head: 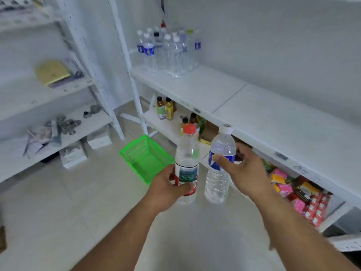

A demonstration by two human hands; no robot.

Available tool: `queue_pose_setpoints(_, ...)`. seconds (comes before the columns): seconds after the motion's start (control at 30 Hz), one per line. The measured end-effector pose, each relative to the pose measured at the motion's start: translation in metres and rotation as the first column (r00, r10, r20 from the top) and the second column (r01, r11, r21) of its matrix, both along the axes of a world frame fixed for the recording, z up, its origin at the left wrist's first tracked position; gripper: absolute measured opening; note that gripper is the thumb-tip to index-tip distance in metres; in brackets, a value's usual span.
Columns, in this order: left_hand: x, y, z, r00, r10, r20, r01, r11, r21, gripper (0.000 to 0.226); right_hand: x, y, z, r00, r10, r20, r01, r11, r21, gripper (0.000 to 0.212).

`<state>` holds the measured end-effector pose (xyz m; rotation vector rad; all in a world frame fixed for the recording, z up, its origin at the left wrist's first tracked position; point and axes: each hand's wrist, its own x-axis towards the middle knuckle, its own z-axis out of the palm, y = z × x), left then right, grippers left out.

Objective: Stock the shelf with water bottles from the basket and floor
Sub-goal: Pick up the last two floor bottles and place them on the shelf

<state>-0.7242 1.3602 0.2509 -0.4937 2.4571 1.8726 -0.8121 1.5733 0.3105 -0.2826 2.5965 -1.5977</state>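
Step in hand: carrying two water bottles toward the shelf; both are held in the air in front of its front edge, neither set down yet.
Left hand: fingers and thumb curled round the lower half of the red-capped bottle, clamped over its label; bottle upright.
Right hand: thumb across the blue label, fingers wrapped behind the white-capped bottle; grip sits at mid-body, bottle near upright with a slight tilt.
Bottle positions: side by side, just apart, above the floor, below shelf level.
Stock already placed: a cluster of bottles stands at the far left end of the shelf, against the wall; the rest of the board is bare.
Basket: green, on the floor behind the hands, tipped toward the camera; no bottles visible inside it.
Next move (judgement): lift both bottles over the shelf lip and stand them beside the cluster, bases flat, then loosen the grip one at a time so neither topples.
Risk (judgement): knocking the standing row while reaching in.
Bottle appearance: clear ribbed plastic, apparently full; one with red cap and red-and-green label, one with white cap and blue label.
Lower shelf: juice bottles and coloured packets, not part of this step.
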Motion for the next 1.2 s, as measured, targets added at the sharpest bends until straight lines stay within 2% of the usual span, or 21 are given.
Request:
queue_pose_setpoints(0.07, 0.005, -0.026, 0.029, 0.999, 0.001, -0.046, -0.002, 1.0, -0.021, 0.044, 0.006, -0.029, 0.028, 0.999, 0.025, -0.04, -0.026, 0.999, -0.027, 0.028)
queue_pose_setpoints(0.2, 0.018, -0.069, 0.062, 0.995, 0.021, -0.093, -0.025, 0.999, -0.044, 0.046, 0.011, -0.079, 0.059, 0.997, 0.032, -0.063, -0.036, 0.998, -0.06, 0.042)
queue_pose_setpoints(0.47, 0.014, -0.124, 0.073, 0.984, 0.115, -0.134, -0.118, 0.993, -0.019, 0.045, -0.005, -0.137, 0.077, 0.99, 0.099, -0.105, -0.108, 0.991, -0.085, 0.038)
queue_pose_setpoints(0.77, -0.048, -0.154, 0.089, 0.975, 0.137, -0.174, -0.15, 0.987, -0.062, 0.044, -0.072, -0.17, 0.084, 0.974, 0.126, -0.187, -0.156, 0.976, -0.155, 0.021)
queue_pose_setpoints(1.2, -0.138, -0.225, 0.09, 0.98, 0.103, -0.172, -0.111, 0.993, -0.034, 0.048, -0.154, -0.24, 0.096, 0.973, 0.085, -0.215, -0.12, 0.981, -0.154, 0.021)
